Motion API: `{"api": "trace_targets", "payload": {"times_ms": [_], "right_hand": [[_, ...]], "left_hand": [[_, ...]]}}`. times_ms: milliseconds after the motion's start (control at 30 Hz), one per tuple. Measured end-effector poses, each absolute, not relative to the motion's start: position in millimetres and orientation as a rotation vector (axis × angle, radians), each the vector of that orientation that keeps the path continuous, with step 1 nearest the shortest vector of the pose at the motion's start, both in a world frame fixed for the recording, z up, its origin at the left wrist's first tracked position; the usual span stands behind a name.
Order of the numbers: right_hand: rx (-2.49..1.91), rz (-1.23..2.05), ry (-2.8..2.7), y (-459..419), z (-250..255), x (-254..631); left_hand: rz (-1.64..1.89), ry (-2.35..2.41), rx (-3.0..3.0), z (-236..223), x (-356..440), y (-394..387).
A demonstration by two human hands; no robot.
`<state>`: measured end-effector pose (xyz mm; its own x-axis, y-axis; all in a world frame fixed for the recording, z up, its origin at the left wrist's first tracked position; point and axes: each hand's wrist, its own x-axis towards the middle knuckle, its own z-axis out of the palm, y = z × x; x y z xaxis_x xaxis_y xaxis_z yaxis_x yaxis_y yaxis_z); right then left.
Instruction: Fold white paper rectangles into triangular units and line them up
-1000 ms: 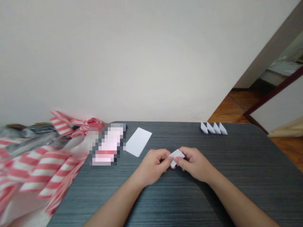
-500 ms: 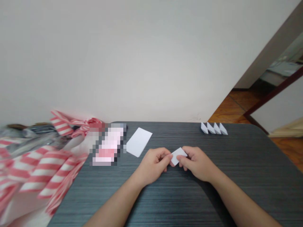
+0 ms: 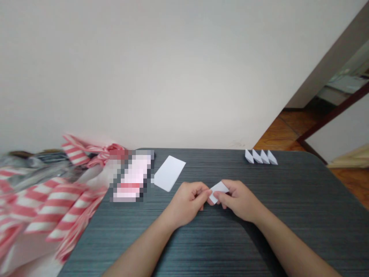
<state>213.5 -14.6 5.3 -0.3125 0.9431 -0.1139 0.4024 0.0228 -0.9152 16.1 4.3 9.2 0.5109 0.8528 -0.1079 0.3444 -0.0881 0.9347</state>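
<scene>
Between my two hands is a small piece of white folded paper, held just above the dark table. My left hand pinches its left corner between thumb and fingers. On the other side, my right hand grips it with the thumb lying across the top face and the fingers underneath. The fingers hide part of the paper's edges and its underside. A flat stack of white paper sheets lies to the left, beyond my left hand. Several folded white paper pieces stand in a row near the table's far edge, beyond my right hand.
A pixelated phone-like object lies left of the paper sheets. Red-and-white striped cloth is heaped beside the table's left edge. Behind the table rises a pale wall; wooden floor shows at the right.
The right thumb has slid slightly left over the folded paper, and both hands sit a touch lower. The pixelated object's screen looks a little different. Everything else stays in place.
</scene>
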Motion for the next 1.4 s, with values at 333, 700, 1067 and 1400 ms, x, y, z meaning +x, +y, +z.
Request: {"api": "trace_targets", "payload": {"times_ms": [333,700,1067,1400], "right_hand": [[-1.367,1.314,-1.694,-13,4,214],[-1.348,1.327,-1.693,-13,8,219],[-1.362,1.351,-1.658,-13,4,220],[-1.344,1.393,-1.565,-11,-2,219]], "left_hand": [[0.606,1.028,1.65,8,15,4],[0.593,1.029,1.585,8,14,5],[0.653,0.999,1.485,7,16,6],[0.647,1.001,1.519,2,14,4]]}}
